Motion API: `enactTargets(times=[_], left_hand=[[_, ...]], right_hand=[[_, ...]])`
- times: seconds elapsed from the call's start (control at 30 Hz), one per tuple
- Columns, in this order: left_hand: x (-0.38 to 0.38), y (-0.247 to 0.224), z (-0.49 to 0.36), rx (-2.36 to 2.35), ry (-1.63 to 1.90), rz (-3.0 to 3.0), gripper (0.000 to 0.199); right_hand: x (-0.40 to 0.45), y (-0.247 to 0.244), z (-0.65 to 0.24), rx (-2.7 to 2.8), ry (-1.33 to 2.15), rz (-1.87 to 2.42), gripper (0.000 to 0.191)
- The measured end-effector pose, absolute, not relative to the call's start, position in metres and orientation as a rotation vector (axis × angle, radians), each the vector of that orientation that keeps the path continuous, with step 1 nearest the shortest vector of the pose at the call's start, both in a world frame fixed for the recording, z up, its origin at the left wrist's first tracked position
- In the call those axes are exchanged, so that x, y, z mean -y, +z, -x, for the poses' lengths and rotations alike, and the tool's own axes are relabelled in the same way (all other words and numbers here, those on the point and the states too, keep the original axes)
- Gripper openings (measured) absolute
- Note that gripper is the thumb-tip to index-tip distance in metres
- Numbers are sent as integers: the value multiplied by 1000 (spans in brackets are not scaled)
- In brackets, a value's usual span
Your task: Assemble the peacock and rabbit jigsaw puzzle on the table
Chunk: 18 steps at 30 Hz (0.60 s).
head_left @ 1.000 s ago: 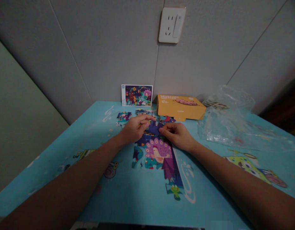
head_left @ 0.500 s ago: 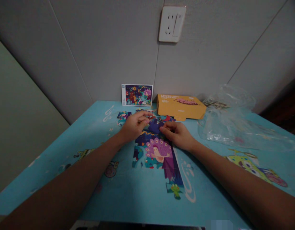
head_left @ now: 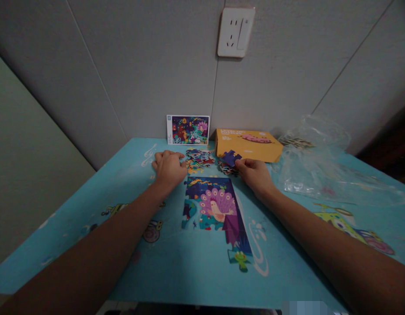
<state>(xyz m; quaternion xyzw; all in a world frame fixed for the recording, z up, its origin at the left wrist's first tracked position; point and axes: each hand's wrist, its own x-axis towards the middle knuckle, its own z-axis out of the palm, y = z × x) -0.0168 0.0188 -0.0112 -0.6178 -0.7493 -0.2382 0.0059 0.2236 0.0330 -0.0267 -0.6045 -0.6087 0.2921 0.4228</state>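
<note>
A dark blue jigsaw piece (head_left: 230, 158) is pinched in the fingers of the right hand (head_left: 255, 175), beyond the part-built peacock puzzle (head_left: 210, 203) on the blue worktop (head_left: 195, 280). The left hand (head_left: 168, 168), fingers apart and empty, rests beside loose pieces (head_left: 199, 159). The hands, earlier close together, are now well apart.

A dark blue jigsaw piece (head_left: 230, 158) — over a small heap of loose pieces (head_left: 227, 168) — lies just above the part-built peacock puzzle (head_left: 211, 205).
</note>
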Motion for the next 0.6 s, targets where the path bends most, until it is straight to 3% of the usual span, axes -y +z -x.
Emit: enactTargets(times=[0.2,0.6], left_hand=[[-19,-14,16,2338,-529,2021,61],[-18,-13,16,2364,-526,2035,58]], right_hand=[[-35,-26,-223,1494,782,1519,41],[-34,-26,-223,1506,760,1513,41]])
